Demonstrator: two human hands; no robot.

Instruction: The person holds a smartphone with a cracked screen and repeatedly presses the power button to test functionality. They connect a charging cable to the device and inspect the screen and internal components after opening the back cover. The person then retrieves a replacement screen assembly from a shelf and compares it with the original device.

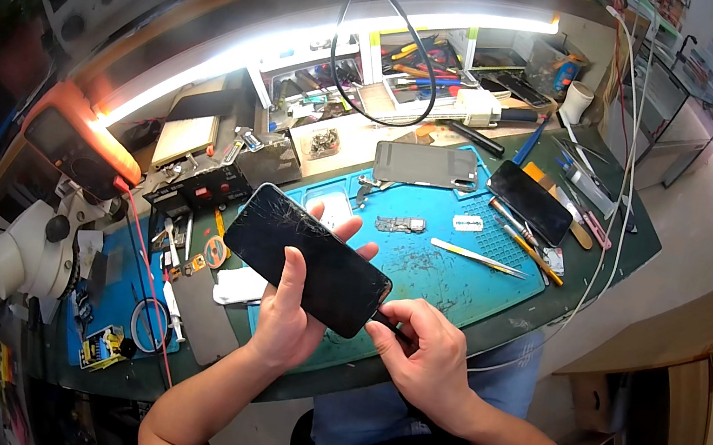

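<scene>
workbench (pixel 628 232): green top | strip light (pixel 311 41): lit | floor (pixel 709 201): pale, perhaps tiled

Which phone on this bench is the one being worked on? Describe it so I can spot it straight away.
Start at the blue mat in the middle of the bench. At its near left edge, the left hand holds a black phone tilted above the mat, while the right hand works at its lower end. Unlike the other dark phone lying flat at the mat's far right, its glass is cracked.

A phone repair workshop. A blue mat (pixel 450 281), microscope (pixel 27 248) and tools (pixel 518 240) crowd the bench (pixel 627 240). Phones (pixel 530 202) lie opened.
</scene>
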